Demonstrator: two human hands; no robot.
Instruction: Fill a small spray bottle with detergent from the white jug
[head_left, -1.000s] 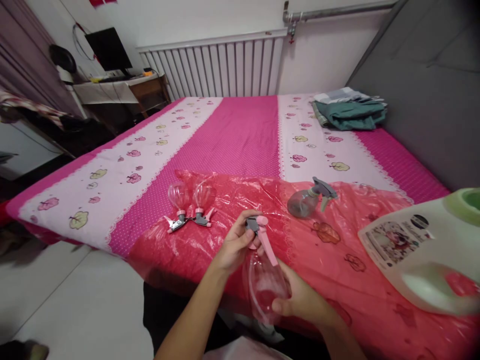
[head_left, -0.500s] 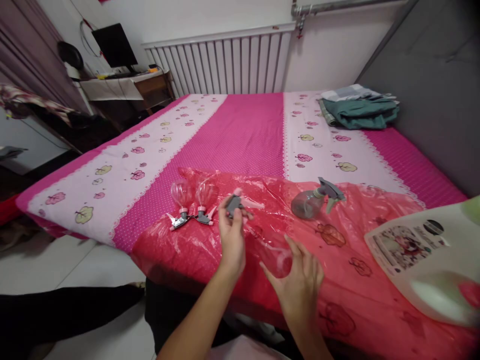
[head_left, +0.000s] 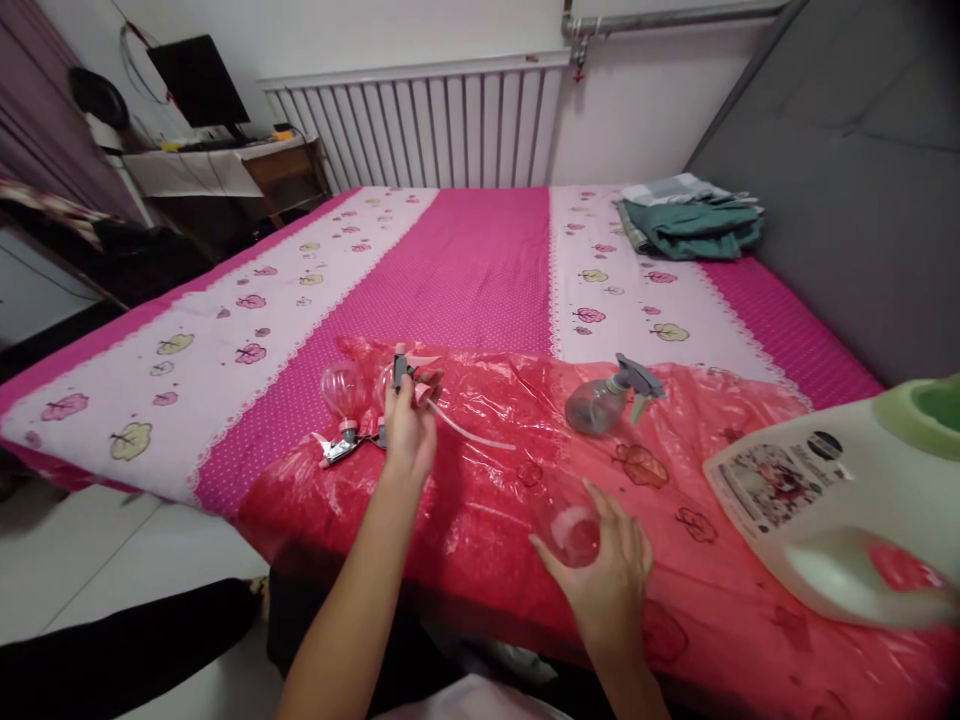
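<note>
The left hand [head_left: 411, 432] pinches a spray top [head_left: 402, 372], maybe so its long tube [head_left: 474, 433] can hang free. The right hand [head_left: 611, 565] grips the clear bottle [head_left: 576, 530], at four o'clock from the top, seemingly to steady it. A red plastic sheet [head_left: 469, 525] lies below, probably keeping the bed [head_left: 495, 260] dry.

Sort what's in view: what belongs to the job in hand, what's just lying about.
In the job: spray head with tube, in the left fingers; clear bottle, in the right fingers; probably the other spray bottles, green-rimmed jug and red plastic sheet.

Lying about: folded cloths; monitor.
</note>
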